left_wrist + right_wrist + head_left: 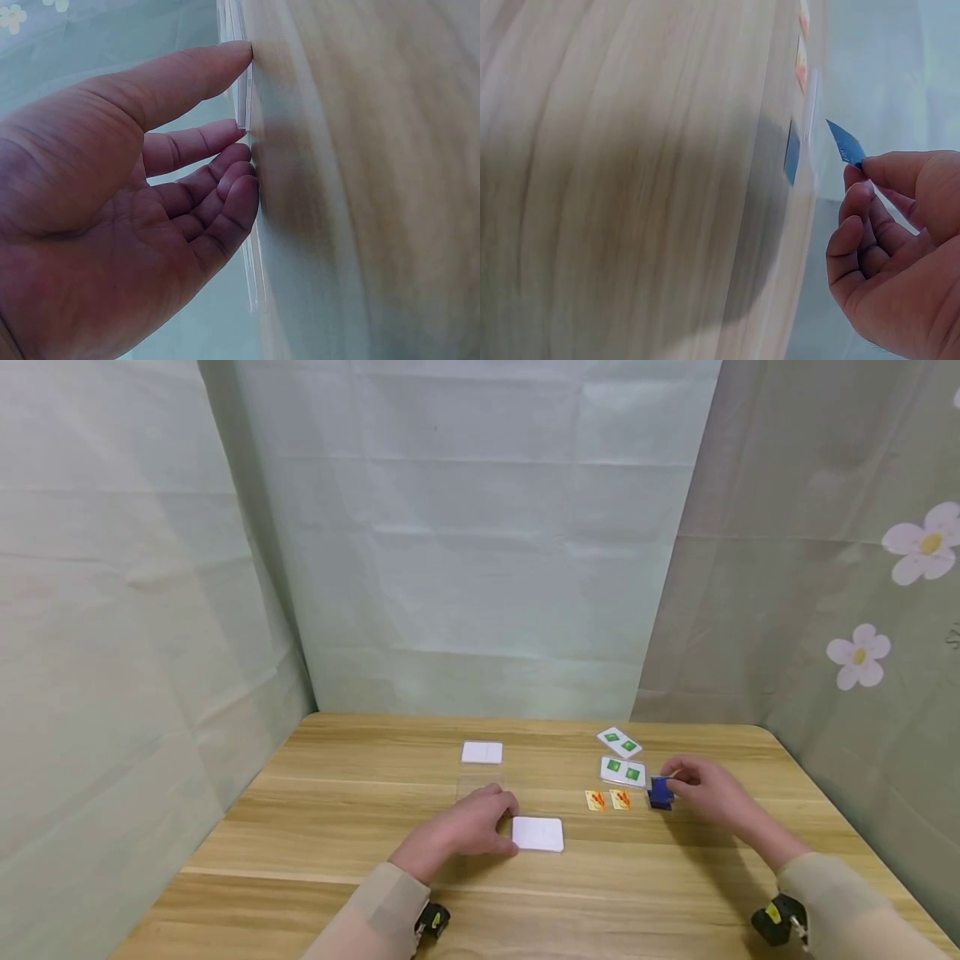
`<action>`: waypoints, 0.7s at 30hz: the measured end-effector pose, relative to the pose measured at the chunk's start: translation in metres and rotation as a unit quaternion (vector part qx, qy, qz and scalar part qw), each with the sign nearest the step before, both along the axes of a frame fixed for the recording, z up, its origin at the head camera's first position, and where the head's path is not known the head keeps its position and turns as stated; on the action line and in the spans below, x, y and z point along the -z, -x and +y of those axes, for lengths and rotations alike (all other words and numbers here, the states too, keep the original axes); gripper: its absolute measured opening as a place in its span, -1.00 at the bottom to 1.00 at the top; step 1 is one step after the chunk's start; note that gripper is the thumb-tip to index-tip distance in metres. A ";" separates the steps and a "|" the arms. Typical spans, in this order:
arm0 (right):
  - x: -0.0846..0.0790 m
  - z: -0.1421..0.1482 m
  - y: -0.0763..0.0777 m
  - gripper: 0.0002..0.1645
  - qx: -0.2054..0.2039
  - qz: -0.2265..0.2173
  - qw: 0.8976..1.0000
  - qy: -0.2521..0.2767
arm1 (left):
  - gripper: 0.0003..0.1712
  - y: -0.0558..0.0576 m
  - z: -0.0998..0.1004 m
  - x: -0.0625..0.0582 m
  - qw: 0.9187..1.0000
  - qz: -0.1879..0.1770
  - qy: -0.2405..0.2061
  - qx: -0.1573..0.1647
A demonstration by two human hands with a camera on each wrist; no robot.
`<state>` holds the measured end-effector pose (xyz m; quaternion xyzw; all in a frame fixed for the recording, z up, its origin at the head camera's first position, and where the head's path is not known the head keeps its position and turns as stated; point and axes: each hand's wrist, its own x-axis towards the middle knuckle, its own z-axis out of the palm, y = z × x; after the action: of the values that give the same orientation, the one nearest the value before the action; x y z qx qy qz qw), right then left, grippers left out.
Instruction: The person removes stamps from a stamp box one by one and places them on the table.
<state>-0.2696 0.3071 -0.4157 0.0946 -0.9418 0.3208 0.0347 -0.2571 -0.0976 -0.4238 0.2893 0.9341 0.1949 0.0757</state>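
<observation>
Fingers of the right hand (705,791) are pinched together at the tips, and between them, a small blue tile (845,144)! Head view: that tile sits over the counter (300,852), just right of two orange tiles (595,800) and the nearer green-printed card (623,772). Across to the left hand (468,824): loosely bent, thumb and forefinger apart, up against the left end of a white card stack (537,834).

Left wrist view now: thumb and forefinger touch that end, with no firm squeeze to be seen. One careless push from this thumb could skew the stack or slide it along the counter.

Over to the right wrist view, and what a slender hold! Thumb and forefinger have the tile by one end only, tilted, clear of the counter, a second blue tile (791,154) lying near it. So slight a pinch could let it twist or drop; a low, hasty sweep could knock the second one and push its neighbours out of line.
</observation>
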 end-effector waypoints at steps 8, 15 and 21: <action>0.003 0.020 0.002 -0.84 0.005 0.001 1.000 -0.014 | -0.47 0.001 0.000 0.001 1.000 0.000 -0.001 0.002; 0.004 0.030 0.002 -0.84 0.005 0.001 1.000 -0.011 | -0.47 0.002 0.000 0.001 1.000 0.000 -0.003 0.003; 0.009 0.037 0.004 -0.85 0.005 -0.001 1.000 -0.013 | -0.47 0.002 0.000 0.000 1.000 0.001 -0.003 0.006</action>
<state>-0.2731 0.3441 -0.4247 0.0897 -0.9463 0.3085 0.0344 -0.2589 -0.0974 -0.4242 0.2953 0.9319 0.1971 0.0745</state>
